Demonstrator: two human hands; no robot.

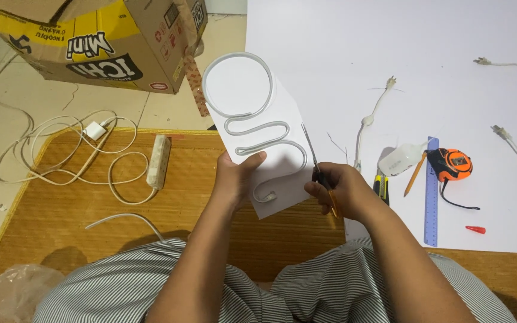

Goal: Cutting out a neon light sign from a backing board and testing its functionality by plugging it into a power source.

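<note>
1. Left hand [234,176], centre frame: thumb on top, fingers underneath, pinching the lower left edge of a white sheet [282,110]. The sheet is stiff, matte and cut to an irregular outline.
2. On the sheet: a translucent flexible strip [252,128], glossy, bent into a round loop at the top and then a snaking S-curve that runs down to a short hook near the thumb.
3. Right hand [336,191], just right of centre: closed around the handles of scissors [312,155]. The thin metal blades point up the frame along the sheet's right edge. Whether the blades are parted, I cannot tell.
4. Edges: the held sheet is lifted above a woven brown mat [61,209]. To the right, a large white board [390,48] lies flat and fills the upper right of the frame; its lower edge meets the mat.
5. Right of the scissors, on the board: a small clear plastic bottle [402,160], a pencil [415,174], a blue ruler [431,197], an orange tape measure [453,164], a small red cap [476,229] and several short white cable pieces [369,119].
6. Left side: a white power strip [158,161] with a loose tangle of white cord [61,149] on mat and tile; a cardboard box [103,42] at upper left.
7. Bottom: striped grey cloth [115,281] over the person's knees.
</note>
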